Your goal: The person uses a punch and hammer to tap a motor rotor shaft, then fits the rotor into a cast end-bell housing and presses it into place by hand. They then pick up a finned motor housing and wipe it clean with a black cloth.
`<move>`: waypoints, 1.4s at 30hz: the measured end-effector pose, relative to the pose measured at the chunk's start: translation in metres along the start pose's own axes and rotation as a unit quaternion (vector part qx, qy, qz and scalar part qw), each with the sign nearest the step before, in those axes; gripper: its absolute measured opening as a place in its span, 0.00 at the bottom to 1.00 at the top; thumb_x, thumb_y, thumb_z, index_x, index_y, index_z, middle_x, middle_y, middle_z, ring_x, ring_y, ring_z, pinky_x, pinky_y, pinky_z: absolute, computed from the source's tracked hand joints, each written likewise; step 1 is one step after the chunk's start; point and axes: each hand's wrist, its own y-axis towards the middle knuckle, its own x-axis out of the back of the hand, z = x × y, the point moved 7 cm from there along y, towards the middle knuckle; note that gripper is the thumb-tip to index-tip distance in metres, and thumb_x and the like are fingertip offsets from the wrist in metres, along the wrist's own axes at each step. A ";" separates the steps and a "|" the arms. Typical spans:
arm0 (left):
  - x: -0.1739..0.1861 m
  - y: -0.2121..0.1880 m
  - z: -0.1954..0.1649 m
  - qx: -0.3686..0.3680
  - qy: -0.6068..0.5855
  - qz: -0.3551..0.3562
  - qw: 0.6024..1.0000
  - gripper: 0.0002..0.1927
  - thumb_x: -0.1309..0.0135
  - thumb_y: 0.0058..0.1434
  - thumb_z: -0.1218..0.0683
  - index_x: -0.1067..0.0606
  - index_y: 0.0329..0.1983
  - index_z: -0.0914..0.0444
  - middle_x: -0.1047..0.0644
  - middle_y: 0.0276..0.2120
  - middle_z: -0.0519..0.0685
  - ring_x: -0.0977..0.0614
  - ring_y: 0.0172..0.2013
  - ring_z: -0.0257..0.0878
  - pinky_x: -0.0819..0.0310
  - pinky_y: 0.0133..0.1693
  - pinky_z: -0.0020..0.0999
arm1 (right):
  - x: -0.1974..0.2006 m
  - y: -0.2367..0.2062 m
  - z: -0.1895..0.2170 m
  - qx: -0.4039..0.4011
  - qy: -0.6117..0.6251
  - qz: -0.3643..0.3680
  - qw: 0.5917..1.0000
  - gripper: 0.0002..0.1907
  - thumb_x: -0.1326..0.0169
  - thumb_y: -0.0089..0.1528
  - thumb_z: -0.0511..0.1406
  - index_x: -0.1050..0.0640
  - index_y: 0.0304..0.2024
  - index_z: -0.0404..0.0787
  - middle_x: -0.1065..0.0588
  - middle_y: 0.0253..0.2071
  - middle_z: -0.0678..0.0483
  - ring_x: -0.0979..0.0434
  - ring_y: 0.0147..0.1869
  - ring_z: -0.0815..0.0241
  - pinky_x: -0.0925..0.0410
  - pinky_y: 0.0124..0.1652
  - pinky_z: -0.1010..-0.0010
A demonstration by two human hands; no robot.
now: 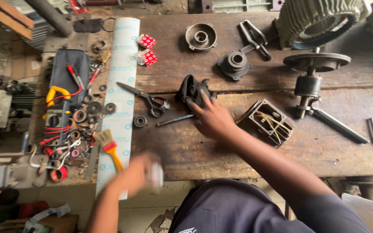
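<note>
My right hand (212, 118) reaches across the wooden workbench (247, 151) and its fingers rest on a black rag (191, 91) lying near the bench's middle. My left hand (137, 172) is blurred at the bench's near edge and is closed around a small pale cylindrical object (155, 176). Just left of the rag lie black-handled scissors (147, 99), a thin metal rod (174, 120) and a small bearing (140, 121). A yellow-handled paintbrush (109, 146) lies beside my left hand on a long white paper sheet (121, 77).
A small open metal box with wires (266, 123) sits right of my right hand. Farther right stand a rotor with its shaft (314, 80) and a grey motor housing (318, 19). Round end caps (200, 36), red-and-white small boxes (146, 49) and a clutter of rings, a clamp meter and tools (65, 116) fill the left.
</note>
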 end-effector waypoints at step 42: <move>-0.140 0.208 -0.267 -0.045 0.028 -0.096 0.994 0.48 0.50 0.57 0.38 0.51 0.80 0.52 0.42 0.74 0.57 0.41 0.72 0.59 0.50 0.69 0.52 | -0.074 -0.293 -0.168 0.006 0.153 -0.497 0.854 0.21 0.40 0.50 0.29 0.23 0.46 0.43 0.29 0.58 0.41 0.29 0.57 0.39 0.32 0.54 0.51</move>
